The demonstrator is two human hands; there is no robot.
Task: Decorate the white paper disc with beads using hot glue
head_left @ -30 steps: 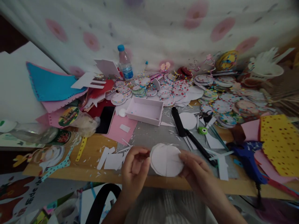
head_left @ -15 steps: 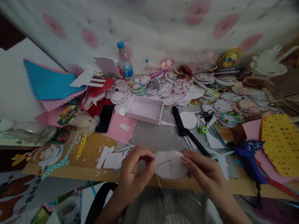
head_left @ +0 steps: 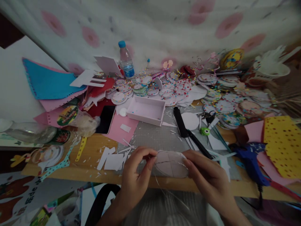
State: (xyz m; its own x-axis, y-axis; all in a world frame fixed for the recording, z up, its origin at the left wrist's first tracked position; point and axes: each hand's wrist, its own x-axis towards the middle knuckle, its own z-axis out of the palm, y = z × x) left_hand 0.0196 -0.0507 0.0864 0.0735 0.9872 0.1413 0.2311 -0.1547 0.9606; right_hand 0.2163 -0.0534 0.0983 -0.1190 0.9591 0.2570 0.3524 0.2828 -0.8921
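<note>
Two bare hands are working at the near edge of the desk (head_left: 82,174) — we are keeping a thin, pale round piece (head_left: 171,169) between them, tilted, just above the desk's six o'clock edge. Our left hand (head_left: 138,172) is pinching thumb and forefinger nearly together at its nine o'clock side; whether they are gripping rim or thread, we cannot tell. Our right hand (head_left: 207,175) is closing thumb and fingers on its three o'clock rim. A fine thread (head_left: 159,184) is crossing the piece and trailing below it. From the piece, an open pale box (head_left: 147,111) is sitting toward eleven o'clock, a phone (head_left: 105,119) is lying toward ten, and a blue glue gun (head_left: 252,163) is resting toward three — decorated discs (head_left: 183,88) are piling up toward twelve.
</note>
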